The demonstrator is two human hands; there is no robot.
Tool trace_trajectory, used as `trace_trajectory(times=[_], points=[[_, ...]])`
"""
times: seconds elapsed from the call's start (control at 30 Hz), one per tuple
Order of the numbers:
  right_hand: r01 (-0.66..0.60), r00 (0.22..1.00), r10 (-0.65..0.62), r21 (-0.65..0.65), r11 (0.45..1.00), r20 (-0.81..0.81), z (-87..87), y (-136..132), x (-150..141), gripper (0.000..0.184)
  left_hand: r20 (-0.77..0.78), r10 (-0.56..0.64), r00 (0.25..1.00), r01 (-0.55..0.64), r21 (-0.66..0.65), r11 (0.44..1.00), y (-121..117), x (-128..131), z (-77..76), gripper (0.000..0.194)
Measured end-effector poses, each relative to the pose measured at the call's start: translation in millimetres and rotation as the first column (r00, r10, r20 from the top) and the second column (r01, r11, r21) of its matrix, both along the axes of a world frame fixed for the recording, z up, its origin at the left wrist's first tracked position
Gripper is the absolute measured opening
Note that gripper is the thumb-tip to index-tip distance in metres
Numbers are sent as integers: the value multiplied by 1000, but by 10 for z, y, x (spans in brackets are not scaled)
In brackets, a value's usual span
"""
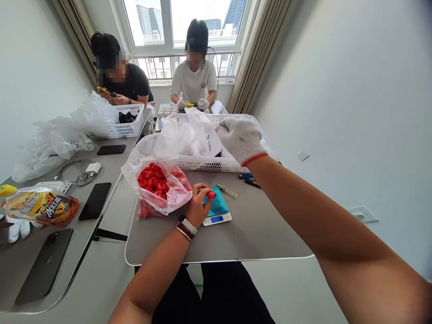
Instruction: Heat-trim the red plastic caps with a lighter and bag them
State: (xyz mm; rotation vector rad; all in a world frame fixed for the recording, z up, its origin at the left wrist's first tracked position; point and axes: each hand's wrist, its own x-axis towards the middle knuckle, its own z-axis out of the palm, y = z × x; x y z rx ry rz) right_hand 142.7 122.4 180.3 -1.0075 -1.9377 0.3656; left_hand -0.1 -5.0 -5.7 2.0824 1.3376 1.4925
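My left hand (198, 204) is bare, with a watch and bracelets at the wrist. It pinches a small red cap (211, 195) just above a small digital scale (218, 218) that bears a teal cloth (218, 204). My right hand (240, 137) wears a white knitted glove with a red cuff. It is curled over the rim of a white plastic basket (209, 164) lined with a clear plastic bag (189, 135); what its fingers hold is hidden. A clear bag of red caps (155, 182) lies open by my left hand.
A thin clear tube (227, 191) and dark pens (249, 179) lie by the basket. The left table (111, 163) holds phones, a snack bag (40, 205), cables, plastic bags and another basket (118, 128). Two people sit at the far end, working with gloved hands.
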Motion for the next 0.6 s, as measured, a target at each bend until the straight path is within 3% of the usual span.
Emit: trace_trajectory(times=[0.1,0.17,0.3,0.37,0.47,0.6], points=[[233,972,-235,96,968,14,201,-451,286,26,-135,-4,991,26,163,986,-76,20,60,11],[298,952,-304,115,948,41,312,-797,451,29,-216,30,976,33,280,959,-136,50,126,10],[216,976,-215,-17,976,32,431,-1392,694,28,-315,74,946,71,425,902,-262,212,337,12],[176,984,-177,-122,977,3,437,-1602,783,27,-318,135,938,25,451,892,-335,342,470,14],[105,991,-122,-255,961,-52,410,-1831,884,25,-176,212,961,-130,389,912,-463,521,647,13],[-24,985,-38,-352,936,-168,326,-2034,961,23,-126,220,967,-167,333,928,-613,576,730,10]])
